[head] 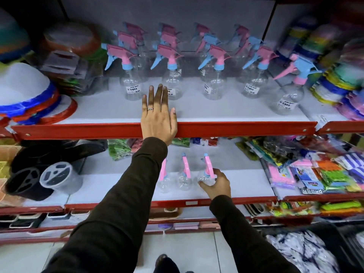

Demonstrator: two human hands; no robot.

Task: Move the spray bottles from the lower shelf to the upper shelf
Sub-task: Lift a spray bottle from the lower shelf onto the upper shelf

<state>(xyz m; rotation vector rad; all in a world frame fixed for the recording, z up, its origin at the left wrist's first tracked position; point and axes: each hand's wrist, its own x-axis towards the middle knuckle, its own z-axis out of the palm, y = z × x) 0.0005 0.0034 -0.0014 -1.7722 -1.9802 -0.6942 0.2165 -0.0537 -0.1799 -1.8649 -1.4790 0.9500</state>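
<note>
Three clear spray bottles with pink and blue heads stand on the lower shelf. My right hand grips the rightmost spray bottle around its neck. The middle bottle and the left bottle stand just to its left, the left one partly hidden by my sleeve. My left hand lies flat, fingers spread, on the front of the upper shelf. Several spray bottles stand in rows on that upper shelf, such as one front bottle, and a lone one stands at the right.
Stacked plastic basins fill the upper shelf's left. Coloured packs crowd its right. On the lower shelf are black and clear holders at left and packaged goods at right. A basket of cloth sits on the floor.
</note>
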